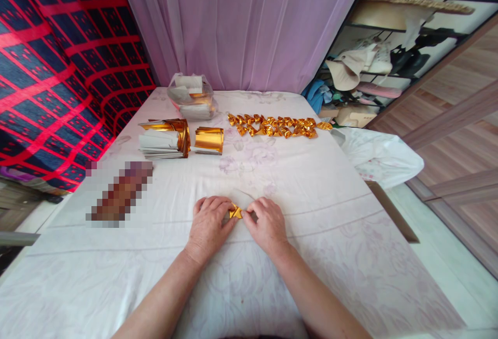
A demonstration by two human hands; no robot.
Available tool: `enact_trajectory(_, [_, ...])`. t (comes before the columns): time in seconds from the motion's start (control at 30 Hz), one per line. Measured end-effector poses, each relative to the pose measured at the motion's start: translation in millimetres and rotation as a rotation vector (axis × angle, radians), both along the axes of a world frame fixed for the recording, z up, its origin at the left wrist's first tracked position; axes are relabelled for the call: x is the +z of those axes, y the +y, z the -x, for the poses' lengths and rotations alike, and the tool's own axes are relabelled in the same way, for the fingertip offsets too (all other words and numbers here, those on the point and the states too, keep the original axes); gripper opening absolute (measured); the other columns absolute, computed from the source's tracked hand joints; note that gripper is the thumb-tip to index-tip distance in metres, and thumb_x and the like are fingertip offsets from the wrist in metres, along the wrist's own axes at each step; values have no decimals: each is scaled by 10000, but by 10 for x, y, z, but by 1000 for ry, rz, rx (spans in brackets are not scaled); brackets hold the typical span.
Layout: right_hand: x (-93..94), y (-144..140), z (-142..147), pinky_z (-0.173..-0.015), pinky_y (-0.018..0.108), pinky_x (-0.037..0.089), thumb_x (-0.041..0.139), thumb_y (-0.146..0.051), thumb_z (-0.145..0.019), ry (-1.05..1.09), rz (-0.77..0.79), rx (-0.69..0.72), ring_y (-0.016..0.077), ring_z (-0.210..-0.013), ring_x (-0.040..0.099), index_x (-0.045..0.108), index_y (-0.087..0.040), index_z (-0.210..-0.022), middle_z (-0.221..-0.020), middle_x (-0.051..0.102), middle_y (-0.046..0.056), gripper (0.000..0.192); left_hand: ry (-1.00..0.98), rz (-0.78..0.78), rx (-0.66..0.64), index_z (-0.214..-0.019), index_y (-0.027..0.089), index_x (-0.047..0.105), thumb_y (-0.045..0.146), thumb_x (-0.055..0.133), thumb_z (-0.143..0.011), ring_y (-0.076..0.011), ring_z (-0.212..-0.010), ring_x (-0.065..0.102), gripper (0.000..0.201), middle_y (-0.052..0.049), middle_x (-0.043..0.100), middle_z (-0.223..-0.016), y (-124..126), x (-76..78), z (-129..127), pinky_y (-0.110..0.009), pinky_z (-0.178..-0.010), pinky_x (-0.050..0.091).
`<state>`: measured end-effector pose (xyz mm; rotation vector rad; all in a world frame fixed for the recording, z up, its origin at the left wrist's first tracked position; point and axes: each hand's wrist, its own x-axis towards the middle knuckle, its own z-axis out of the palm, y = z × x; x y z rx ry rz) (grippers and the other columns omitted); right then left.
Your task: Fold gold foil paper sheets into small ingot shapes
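Head cam, looking down at a bed w/ a white sheet (311, 209) that's got a faint floral print.

Both hands are sitting close together near the front middle of the sheet. Left hand (209, 223) and right hand (267, 223) are each pinching one small folded gold paper piece (235, 212) from opposite sides, fingertips closed right on it. The piece is lying between the two hands, low against the sheet; can't tell if it's fully touching the fabric or lifted a hair. Forearms are coming in from the bottom edge.

Further back, well apart from the hands:
- a row of finished gold folded pieces (278, 126) is stretching across the far middle of the bed, packed touching each other, approx two lines deep
- a short stack of gold sheets (209, 140) is sitting just left of that row
- a bigger stack of paper (165, 139), white sides showing w/ gold edges, is lying just beside the gold sheets on the left
- a clear plastic bag (191, 97) w/ more paper inside is standing behind those stacks, near the curtain

Other stuff: a pixelated blob (120, 192) is covering something on the left side of the sheet, can't tell what. A lilac curtain (241, 22) is hanging behind the bed. A red and navy checked blanket (50, 69) is filling the left side. On the right, a rack w/ clothes and hats (365, 69) is standing beside a wood-look floor (459, 136).
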<state>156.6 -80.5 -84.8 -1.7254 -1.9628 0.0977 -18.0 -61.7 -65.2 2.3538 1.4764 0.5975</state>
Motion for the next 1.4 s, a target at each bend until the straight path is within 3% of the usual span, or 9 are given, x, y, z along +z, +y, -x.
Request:
enact_trajectory(0.5, [-4,-5,1,-713,303,340,663,-263,-836,21,9,-2,181,-774,550,601,-222,-717,-762,597,9,140,5,-17,84,-891,250,639,289,649,-845,-234,-1006,575,62,-6,688,-1009,-14,19,-110,-449,-965,341])
enact_trajectory(0.8, [6,-17,-2,-751,308,352,615,-204,-844,69,46,30,190,-865,564,609,-217,-834,-862,615,21,18,4,7,90,-895,257,645,284,643,-841,-243,-1020,567,60,-19,687,-1026,-12,12,-112,-455,-978,335])
enact_trajectory(1.27, [-26,-19,-77,-770,313,365,512,-79,-830,134,59,107,185,-883,579,617,-212,-860,-889,632,25,172,7,22,90,-884,253,633,273,653,-832,-249,-1009,565,60,-17,684,-1008,-5,39,-117,-464,-960,347])
enact_trajectory(1.4, [-23,-29,-28,-766,317,368,558,-170,-862,97,31,63,193,-874,570,609,-205,-875,-886,632,34,63,1,11,85,-891,250,632,294,652,-840,-245,-1005,569,71,-22,682,-1012,-2,30,-111,-457,-957,349])
